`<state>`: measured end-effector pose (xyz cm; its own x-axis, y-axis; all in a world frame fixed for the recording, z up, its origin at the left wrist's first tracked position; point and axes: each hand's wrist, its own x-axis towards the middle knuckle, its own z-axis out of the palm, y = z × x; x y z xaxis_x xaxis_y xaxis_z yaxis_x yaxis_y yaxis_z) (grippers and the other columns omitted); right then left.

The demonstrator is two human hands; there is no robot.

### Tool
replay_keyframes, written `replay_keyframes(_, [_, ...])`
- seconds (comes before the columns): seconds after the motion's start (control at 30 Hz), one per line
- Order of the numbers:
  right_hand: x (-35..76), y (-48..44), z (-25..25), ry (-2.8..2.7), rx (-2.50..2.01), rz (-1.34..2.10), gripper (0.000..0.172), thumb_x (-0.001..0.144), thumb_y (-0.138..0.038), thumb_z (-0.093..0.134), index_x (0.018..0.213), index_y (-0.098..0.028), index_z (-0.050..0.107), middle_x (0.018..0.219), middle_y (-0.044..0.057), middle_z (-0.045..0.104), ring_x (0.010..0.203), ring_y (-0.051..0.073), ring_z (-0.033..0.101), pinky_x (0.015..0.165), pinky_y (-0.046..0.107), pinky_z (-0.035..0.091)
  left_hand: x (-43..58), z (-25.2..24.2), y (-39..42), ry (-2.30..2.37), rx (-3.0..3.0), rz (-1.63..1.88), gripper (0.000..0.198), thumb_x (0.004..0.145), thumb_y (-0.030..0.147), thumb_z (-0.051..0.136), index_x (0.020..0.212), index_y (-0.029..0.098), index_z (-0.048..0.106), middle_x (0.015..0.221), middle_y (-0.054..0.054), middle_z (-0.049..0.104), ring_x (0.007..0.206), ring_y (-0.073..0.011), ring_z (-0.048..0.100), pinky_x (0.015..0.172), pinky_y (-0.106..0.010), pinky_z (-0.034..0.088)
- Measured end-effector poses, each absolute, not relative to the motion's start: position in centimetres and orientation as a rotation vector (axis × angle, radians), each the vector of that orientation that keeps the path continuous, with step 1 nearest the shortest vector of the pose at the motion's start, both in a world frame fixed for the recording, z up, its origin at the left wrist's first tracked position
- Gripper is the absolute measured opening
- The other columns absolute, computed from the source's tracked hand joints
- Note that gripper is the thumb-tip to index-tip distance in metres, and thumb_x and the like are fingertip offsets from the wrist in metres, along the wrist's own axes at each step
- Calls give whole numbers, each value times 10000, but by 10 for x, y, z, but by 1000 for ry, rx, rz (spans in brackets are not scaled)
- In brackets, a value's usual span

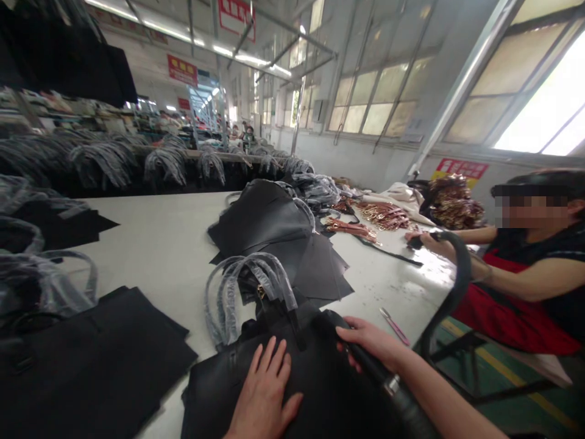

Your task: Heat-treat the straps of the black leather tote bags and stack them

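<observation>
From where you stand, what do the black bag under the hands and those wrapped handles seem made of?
The black bag looks like leather or imitation leather, with a soft sheen and gentle creases. The handles sit under clear plastic film, which hides their material.

Hard daylight pours through the windows (534, 91) on the right and blows out to white, while the ceiling lights (237, 59) add a softer glow. The white table (150, 256) carries a patch of glare, the black bag (320, 390) sinks into shadow with little detail, and the frame's edges bend outward.
</observation>
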<state>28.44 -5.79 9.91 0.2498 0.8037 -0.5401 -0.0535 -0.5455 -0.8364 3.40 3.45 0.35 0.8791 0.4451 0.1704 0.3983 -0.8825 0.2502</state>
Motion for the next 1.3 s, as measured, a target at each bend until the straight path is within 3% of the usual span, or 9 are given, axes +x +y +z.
replay_keyframes(0.3, [296, 8, 104, -828, -1741, 1416, 275, 828, -391, 646, 979, -189, 539, 684, -15, 628, 429, 92, 558, 388, 186, 467, 33, 4, 33, 663, 2836, 292, 618, 839, 503, 549, 1373, 201, 477, 1509, -130, 336, 1394, -385, 256, 1103, -619, 244])
replay_keyframes(0.57, [298, 40, 106, -938, -1703, 1470, 352, 777, -400, 704, 1036, -201, 576, 691, -22, 630, 435, 95, 569, 392, 188, 468, 32, 4, 38, 610, 2830, 304, 658, 792, 466, 623, 1372, 190, 480, 1491, -140, 362, 1372, -392, 304, 1090, -581, 285])
replay_keyframes(0.83, [283, 44, 105, -987, -1725, 1404, 305, 772, -357, 694, 999, -172, 612, 657, -22, 610, 408, 106, 550, 363, 210, 453, 32, 6, 39, 603, 2815, 277, 678, 776, 466, 644, 1377, 202, 473, 1494, -136, 360, 1379, -378, 297, 1100, -572, 265])
replay_keyframes(1.07, [288, 40, 128, -930, -1729, 1119, 459, 833, -338, 638, 1255, -237, 491, 691, -52, 563, 452, 84, 528, 410, 188, 457, 31, 17, 26, 714, 2770, 446, 544, 868, 501, 528, 1313, 187, 531, 1410, -117, 493, 1347, -334, 366, 1109, -566, 264])
replay_keyframes(1.2, [291, -17, 146, -929, -1780, 1312, 486, 782, -382, 703, 1211, -216, 547, 773, -6, 620, 468, 108, 576, 411, 219, 481, 31, 15, 19, 703, 2744, 585, 332, 911, 337, 494, 1162, 155, 611, 1172, -99, 640, 1144, -262, 543, 1037, -477, 381])
replay_keyframes(1.3, [276, -48, 143, -881, -1802, 1546, 457, 788, -407, 689, 1180, -206, 566, 794, 7, 635, 479, 102, 590, 412, 199, 481, 31, 13, 16, 660, 2746, 636, 234, 901, 239, 488, 1069, 146, 622, 1033, -86, 653, 1012, -244, 570, 897, -419, 467])
